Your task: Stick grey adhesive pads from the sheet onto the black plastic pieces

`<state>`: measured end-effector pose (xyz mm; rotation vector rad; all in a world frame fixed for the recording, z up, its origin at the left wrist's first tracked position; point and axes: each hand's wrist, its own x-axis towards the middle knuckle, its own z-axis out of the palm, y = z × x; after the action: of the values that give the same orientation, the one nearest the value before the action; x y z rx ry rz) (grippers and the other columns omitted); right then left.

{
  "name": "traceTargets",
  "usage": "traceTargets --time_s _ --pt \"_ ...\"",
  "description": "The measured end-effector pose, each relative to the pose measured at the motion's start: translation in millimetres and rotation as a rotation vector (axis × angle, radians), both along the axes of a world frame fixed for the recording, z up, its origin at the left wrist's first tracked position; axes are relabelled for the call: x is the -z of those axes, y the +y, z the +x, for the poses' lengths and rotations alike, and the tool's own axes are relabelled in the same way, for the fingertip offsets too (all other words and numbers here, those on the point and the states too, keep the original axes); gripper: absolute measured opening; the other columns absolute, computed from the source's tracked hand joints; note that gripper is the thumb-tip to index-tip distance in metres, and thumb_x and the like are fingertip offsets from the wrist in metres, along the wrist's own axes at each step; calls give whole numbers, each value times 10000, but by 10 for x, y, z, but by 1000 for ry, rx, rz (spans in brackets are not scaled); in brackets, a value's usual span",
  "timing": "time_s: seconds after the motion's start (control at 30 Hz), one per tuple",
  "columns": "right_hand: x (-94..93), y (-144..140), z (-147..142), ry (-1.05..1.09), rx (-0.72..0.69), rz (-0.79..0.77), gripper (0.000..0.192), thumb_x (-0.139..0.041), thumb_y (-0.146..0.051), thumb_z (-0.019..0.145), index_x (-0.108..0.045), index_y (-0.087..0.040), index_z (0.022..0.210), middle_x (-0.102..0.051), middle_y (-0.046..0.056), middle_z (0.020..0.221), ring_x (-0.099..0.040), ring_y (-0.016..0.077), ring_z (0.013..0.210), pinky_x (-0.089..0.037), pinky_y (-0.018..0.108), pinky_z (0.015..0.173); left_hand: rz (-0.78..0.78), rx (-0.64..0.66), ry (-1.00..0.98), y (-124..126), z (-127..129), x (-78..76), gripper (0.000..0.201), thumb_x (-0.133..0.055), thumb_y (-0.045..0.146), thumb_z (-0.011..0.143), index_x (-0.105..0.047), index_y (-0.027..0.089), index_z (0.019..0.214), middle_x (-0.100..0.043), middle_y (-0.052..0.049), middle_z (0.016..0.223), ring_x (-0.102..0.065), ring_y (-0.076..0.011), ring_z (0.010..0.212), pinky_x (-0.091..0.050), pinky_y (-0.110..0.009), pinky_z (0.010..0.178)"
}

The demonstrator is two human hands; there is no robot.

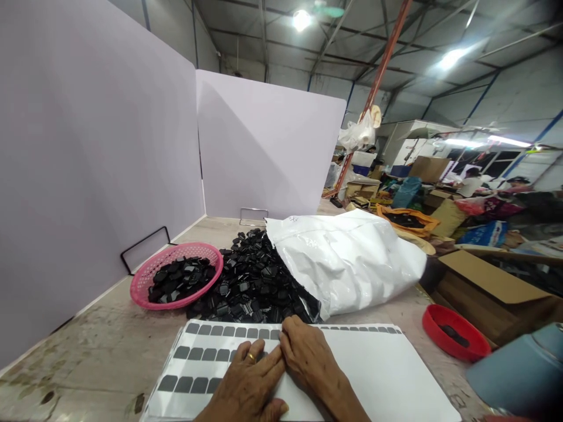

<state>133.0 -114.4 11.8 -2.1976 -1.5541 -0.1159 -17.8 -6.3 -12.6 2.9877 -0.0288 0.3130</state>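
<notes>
A stack of white sheets [373, 375] lies on the table in front of me, with rows of dark grey rounded stickers [192, 384] down its left part and along its top edge. My left hand [250, 381], a ring on one finger, rests on the top sheet with its fingers stretched out. Close against it, my right hand [312, 360] has its fingers bent and pressed together at the top row. Whatever those fingertips hold, if anything, is hidden. Just beyond the sheets spreads a heap of small black plastic pieces [250, 281].
Left of the heap stands a pink basket [141, 284] holding black pieces. A white plastic bag [352, 264] lies behind the sheets. At right are a red bowl [433, 319], a cardboard box [492, 278] and a blue-grey bottle [514, 369]. White panels [264, 152] enclose the back and left.
</notes>
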Motion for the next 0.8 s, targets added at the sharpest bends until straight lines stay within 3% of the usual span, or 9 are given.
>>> traceTargets --time_s 0.13,0.37,0.47,0.57,0.67,0.8 --pt "-71 60 13 107 25 -14 118 -469 -181 892 -531 -210 796 -592 2 754 -554 169 698 -344 273 640 -13 -5 1 0 11 -30 755 -639 398 794 -279 282 1447 -497 -2 1404 -490 -325 1120 -317 -444 933" --pt "-436 107 -51 345 35 39 153 -443 -182 890 -532 -212 769 -571 -36 726 -539 138 688 -363 236 632 -24 26 -44 -14 27 -104 547 -614 460 813 -490 224 1291 -574 -49 1319 -523 -320 1072 -359 -428 890" --pt "-517 73 -105 416 10 50 144 -445 -200 886 -570 -210 814 -597 -25 765 -554 147 723 -379 238 653 -182 28 -39 5 21 -112 391 -585 464 837 -583 224 1146 -617 -61 1235 -528 -297 1061 -369 -434 926" --pt "-506 -51 -151 508 3 52 169 -434 -239 902 -570 -209 807 -592 -22 754 -555 153 711 -385 244 645 -450 17 -62 111 -11 -147 281 -561 419 866 -612 253 1087 -664 -33 1056 -549 -232 991 -415 -381 921" --pt "-411 -248 -148 648 21 72 202 -452 -345 900 -554 -206 795 -551 -14 737 -522 172 713 -383 264 657 -596 -152 -91 329 -9 -245 293 -476 343 914 -582 261 1174 -652 -36 1075 -577 -195 974 -474 -319 872" --pt "-173 -519 -64 794 80 85 263 -475 -444 845 -560 -201 791 -445 -23 668 -437 166 630 -355 275 594 -312 -451 -88 696 170 -389 373 -359 194 923 -502 193 1267 -580 -99 1232 -531 -210 1129 -427 -370 993"
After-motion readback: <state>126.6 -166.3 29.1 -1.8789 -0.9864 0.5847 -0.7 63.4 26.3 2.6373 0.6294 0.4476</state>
